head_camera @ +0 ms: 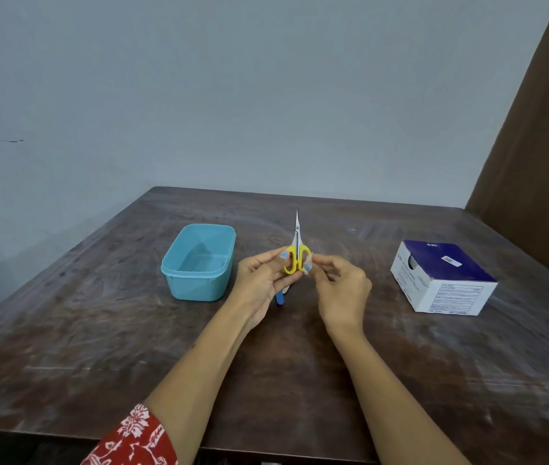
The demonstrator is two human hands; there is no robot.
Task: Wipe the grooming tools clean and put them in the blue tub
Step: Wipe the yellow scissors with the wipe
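Small scissors [296,250] with yellow handles and thin steel blades point up and away from me above the table's middle. My left hand [261,283] grips the yellow handles from the left. My right hand [338,290] pinches a small pale wipe [309,268] against the right handle loop. Under my left hand a blue-handled tool [280,298] lies on the table, mostly hidden. The blue tub [199,263] stands empty just left of my hands.
A white and dark-blue cardboard box [442,278] sits at the right of the dark wooden table [98,330]. A grey wall runs behind the table and a brown panel stands at the far right.
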